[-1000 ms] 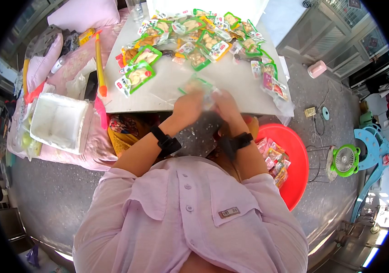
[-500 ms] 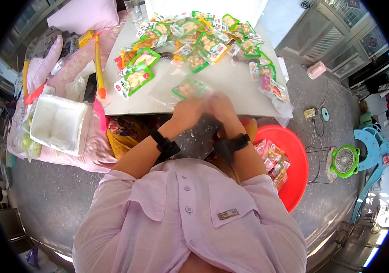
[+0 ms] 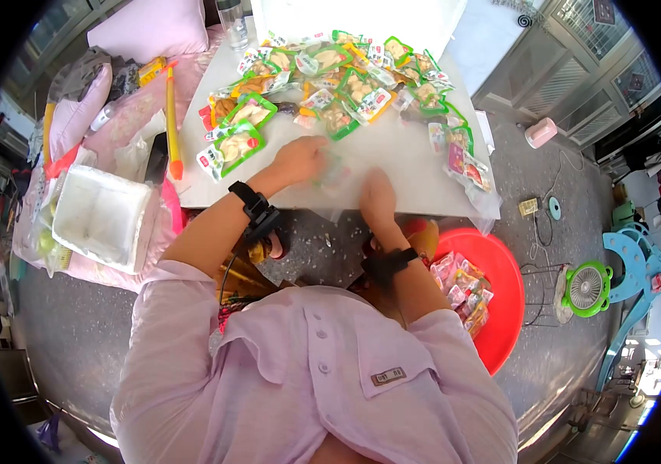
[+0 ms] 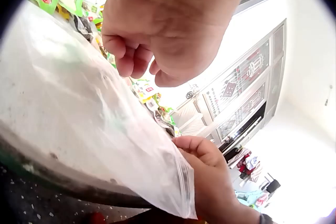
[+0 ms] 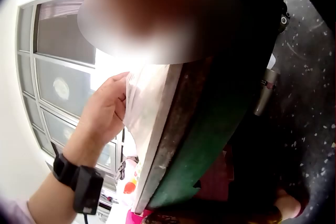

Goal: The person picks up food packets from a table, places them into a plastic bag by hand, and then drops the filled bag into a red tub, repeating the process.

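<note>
A clear zip bag stretches between my two hands at the table's front edge. My left hand is at the bag's left side, fingers curled, and in the right wrist view it pinches the bag's edge. My right hand pinches the other side near the zip strip, as the left wrist view shows. A blurred green-edged food packet shows through the plastic beside my left fingers. In the right wrist view my right hand is mostly a dark blur.
Many green- and orange-edged food packets lie heaped across the back of the white table. More packets in plastic lie at its right edge. A red basin with pink packets stands right; a white foam box sits left.
My hands were close together over the packet; the left has moved up and left, the right slightly down, so they are now apart. My left forearm has swung left.
</note>
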`<state>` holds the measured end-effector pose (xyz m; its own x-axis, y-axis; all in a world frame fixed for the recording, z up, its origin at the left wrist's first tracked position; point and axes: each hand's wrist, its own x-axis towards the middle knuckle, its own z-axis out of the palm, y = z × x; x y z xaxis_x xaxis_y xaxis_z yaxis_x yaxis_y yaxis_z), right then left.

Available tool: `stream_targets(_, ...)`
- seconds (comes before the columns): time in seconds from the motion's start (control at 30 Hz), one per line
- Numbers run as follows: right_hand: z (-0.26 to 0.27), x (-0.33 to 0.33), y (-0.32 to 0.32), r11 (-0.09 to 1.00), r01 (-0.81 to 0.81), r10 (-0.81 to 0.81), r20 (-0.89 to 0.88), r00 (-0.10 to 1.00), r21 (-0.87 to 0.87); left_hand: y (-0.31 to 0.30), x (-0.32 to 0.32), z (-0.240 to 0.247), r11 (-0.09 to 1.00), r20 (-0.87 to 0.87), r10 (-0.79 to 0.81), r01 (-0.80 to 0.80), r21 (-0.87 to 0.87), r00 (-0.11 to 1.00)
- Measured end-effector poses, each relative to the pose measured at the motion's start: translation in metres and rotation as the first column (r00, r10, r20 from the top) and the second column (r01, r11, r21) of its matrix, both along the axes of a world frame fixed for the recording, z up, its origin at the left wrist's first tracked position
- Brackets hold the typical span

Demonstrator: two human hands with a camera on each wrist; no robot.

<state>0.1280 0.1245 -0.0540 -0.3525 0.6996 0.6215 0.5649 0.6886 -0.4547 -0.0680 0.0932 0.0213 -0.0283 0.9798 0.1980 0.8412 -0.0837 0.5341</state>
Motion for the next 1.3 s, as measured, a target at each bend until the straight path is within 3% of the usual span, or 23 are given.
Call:
stream_targets(0.1, 0.003, -0.002, 0.0, 0.999, -0.036, 0.034, -0.056, 0.998, -0.028, 0.034, -0.022, 0.004, 0.981, 0.204, 0.072, -0.032, -0.19, 0.976)
stream_targets(0.17, 0.006, -0.003, -0.001, 1.0, -0.023, 0.023, -0.071, 0.997, 0.006, 0.075, -0.047, -0.033, 0.988, 0.24, -0.019, 0.055, -0.143, 0.971)
stream_targets(0.2, 0.007, -0.004, -0.002, 1.0, -0.015, 0.017, -0.078, 0.997, 0.025, 0.082, -0.045, -0.033, 0.98, 0.352, 0.029, 0.042, -0.192, 0.936)
stream_targets(0.23, 0.009, -0.004, -0.003, 1.0, -0.011, 0.012, -0.069, 0.998, 0.013, 0.088, -0.043, -0.034, 0.971, 0.455, 0.086, 0.028, -0.238, 0.886)
stream_targets(0.3, 0.011, -0.003, -0.005, 1.0, 0.001, -0.002, -0.045, 0.999, -0.014, 0.101, -0.027, -0.029, 0.867, 0.707, 0.414, -0.01, -0.499, 0.573)
stream_targets(0.4, 0.008, -0.001, -0.003, 1.0, -0.02, 0.02, -0.054, 0.998, -0.005, 0.099, -0.015, -0.012, 0.863, 0.737, 0.412, 0.029, -0.504, 0.537)
stream_targets(0.6, 0.002, -0.002, -0.002, 0.999, -0.013, 0.016, -0.065, 0.998, 0.047, 0.111, -0.011, -0.016, 0.852, 0.49, 0.423, -0.152, -0.5, 0.762)
stream_targets(0.8, 0.003, -0.002, -0.003, 1.0, -0.011, 0.012, -0.062, 0.998, 0.018, 0.112, -0.008, -0.03, 0.893, 0.502, 0.449, -0.394, -0.217, 0.739)
stream_targets(0.9, 0.006, -0.003, -0.004, 0.998, 0.008, -0.003, -0.094, 0.996, 0.054, 0.109, -0.008, -0.024, 0.915, 0.613, 0.329, -0.082, -0.396, 0.719)
stream_targets(1.0, 0.004, -0.002, -0.004, 0.999, 0.008, -0.005, -0.07, 0.998, 0.035, 0.109, -0.001, -0.02, 0.852, 0.769, 0.502, -0.076, -0.517, 0.395)
stream_targets(1.1, 0.004, -0.003, -0.003, 0.999, 0.002, 0.002, -0.079, 0.997, 0.047, 0.116, -0.004, -0.03, 0.839, 0.832, 0.543, -0.11, -0.533, 0.114)
stream_targets(1.3, 0.009, -0.003, -0.005, 1.0, -0.001, 0.003, -0.085, 0.996, 0.024, 0.116, -0.011, -0.039, 0.879, 0.877, 0.47, -0.037, -0.476, -0.099)
